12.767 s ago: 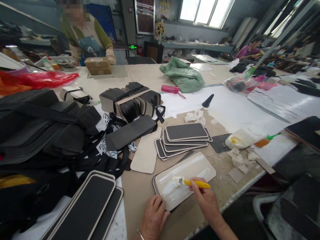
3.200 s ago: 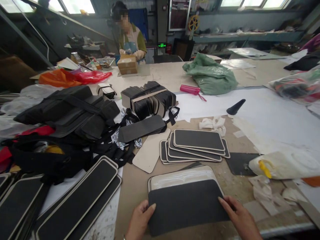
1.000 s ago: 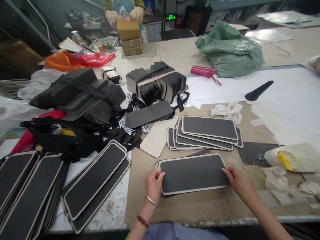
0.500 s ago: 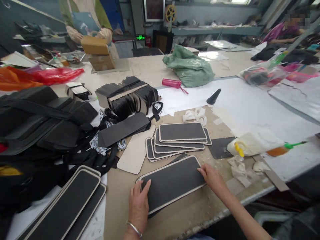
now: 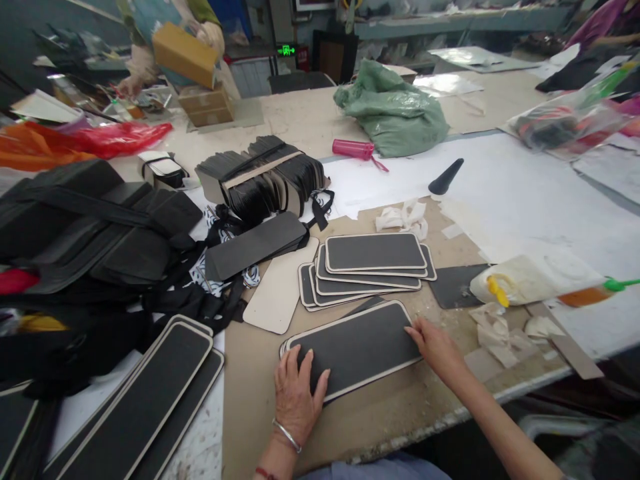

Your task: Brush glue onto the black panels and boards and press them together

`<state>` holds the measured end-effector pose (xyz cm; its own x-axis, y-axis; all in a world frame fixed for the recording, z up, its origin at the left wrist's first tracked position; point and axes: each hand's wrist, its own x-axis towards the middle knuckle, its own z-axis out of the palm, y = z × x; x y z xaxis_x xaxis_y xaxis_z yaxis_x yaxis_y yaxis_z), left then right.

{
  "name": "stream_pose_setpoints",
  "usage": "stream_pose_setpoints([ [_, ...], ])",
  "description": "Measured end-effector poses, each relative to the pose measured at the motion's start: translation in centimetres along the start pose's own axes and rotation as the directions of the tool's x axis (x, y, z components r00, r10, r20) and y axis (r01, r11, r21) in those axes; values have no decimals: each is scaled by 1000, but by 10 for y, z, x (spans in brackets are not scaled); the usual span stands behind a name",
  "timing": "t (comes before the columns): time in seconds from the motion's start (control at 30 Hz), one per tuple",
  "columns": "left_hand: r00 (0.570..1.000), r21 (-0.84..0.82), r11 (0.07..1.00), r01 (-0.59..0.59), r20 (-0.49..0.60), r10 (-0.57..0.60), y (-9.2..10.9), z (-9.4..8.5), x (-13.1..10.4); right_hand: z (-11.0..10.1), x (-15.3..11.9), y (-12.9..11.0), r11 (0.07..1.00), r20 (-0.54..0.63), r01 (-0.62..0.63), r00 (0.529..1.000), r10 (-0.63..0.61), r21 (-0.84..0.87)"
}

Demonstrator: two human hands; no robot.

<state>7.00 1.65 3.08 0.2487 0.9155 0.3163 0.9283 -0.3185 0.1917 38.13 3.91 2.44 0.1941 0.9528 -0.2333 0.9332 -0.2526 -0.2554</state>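
A dark grey rounded panel with a beige edge [image 5: 357,350] lies on the table before me, on top of other panels whose edges show at its left end. My left hand [image 5: 300,393] rests on its left end, fingers spread. At the right end, my right hand [image 5: 434,345] pinches the panel's edge between thumb and fingers. Just behind is a fanned stack of similar panels [image 5: 375,252]. A plain beige panel [image 5: 280,293] lies left of that stack, partly under a dark strip [image 5: 257,247].
More edged panels [image 5: 145,400] lie at the left, near black bags [image 5: 90,227]. Strapped dark pieces [image 5: 265,177] stand behind. To the right are a bottle with a yellow tip [image 5: 535,280] and crumpled cloth [image 5: 500,333]. A person across the table handles a cardboard box [image 5: 185,53].
My left hand has slid further onto the panel with its fingers more spread. My right hand stays at the right edge. The person opposite has tilted the upper box and moved one hand off it.
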Motion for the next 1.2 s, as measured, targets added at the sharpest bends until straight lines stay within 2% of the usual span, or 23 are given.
stream_pose_setpoints([
  [0.13, 997, 10, 998, -70, -18, 70, 0, 8, 0, -3, -2, -4, 1000, 15, -6, 1000, 6, -15],
  [0.23, 992, -63, 990, -123, -14, 122, 0, 14, 1, -3, -3, -6, 999, 7, -12, 1000, 13, -35],
  [0.33, 993, -133, 984, -118, -12, 117, -1, 17, 0, -7, -3, -6, 998, -16, -15, 1000, 14, -63],
  [0.43, 994, -130, 986, -108, -12, 107, -1, 19, 0, -15, -5, -13, 993, -65, -31, 998, 23, -112],
  [0.5, 994, -105, 988, -111, 12, 113, -2, 21, -1, -17, -10, -31, 989, -157, -4, 987, -19, -150],
  [0.53, 993, -92, 989, -112, 30, 115, -2, 22, -1, -15, -14, -44, 986, -213, 44, 974, -78, -160],
  [0.6, 991, -70, 991, -113, 60, 117, -4, 25, -3, -3, -22, -77, 960, -306, 240, 912, -273, -143],
  [0.67, 989, -57, 990, -126, 71, 130, -6, 28, -5, 16, -31, -111, 872, -261, 479, 833, -488, -102],
  [0.77, 985, -38, 987, -156, 64, 158, -9, 31, -7, 41, -36, -138, 713, -142, 700, 703, -697, -36],
  [0.8, 985, -29, 987, -158, 70, 159, -9, 31, -7, 45, -35, -138, 684, -117, 729, 677, -727, -31],
  [0.83, 984, -20, 988, -156, 80, 157, -8, 31, -7, 45, -32, -135, 675, -102, 736, 669, -736, -40],
  [0.87, 984, -10, 989, -151, 93, 151, -8, 30, -7, 44, -28, -127, 686, -96, 725, 680, -727, -59],
  [1.0, 984, 9, 992, -128, 123, 126, -5, 28, -5, 24, -8, -84, 775, -104, 610, 771, -629, -162],
  [1.1, 985, 7, 995, -104, 140, 102, -5, 27, -4, 13, 3, -58, 812, -132, 547, 806, -576, -203],
  [1.2, 981, 1, 997, -81, 177, 80, -4, 24, -4, 13, 8, -46, 846, -180, 493, 830, -527, -204],
])
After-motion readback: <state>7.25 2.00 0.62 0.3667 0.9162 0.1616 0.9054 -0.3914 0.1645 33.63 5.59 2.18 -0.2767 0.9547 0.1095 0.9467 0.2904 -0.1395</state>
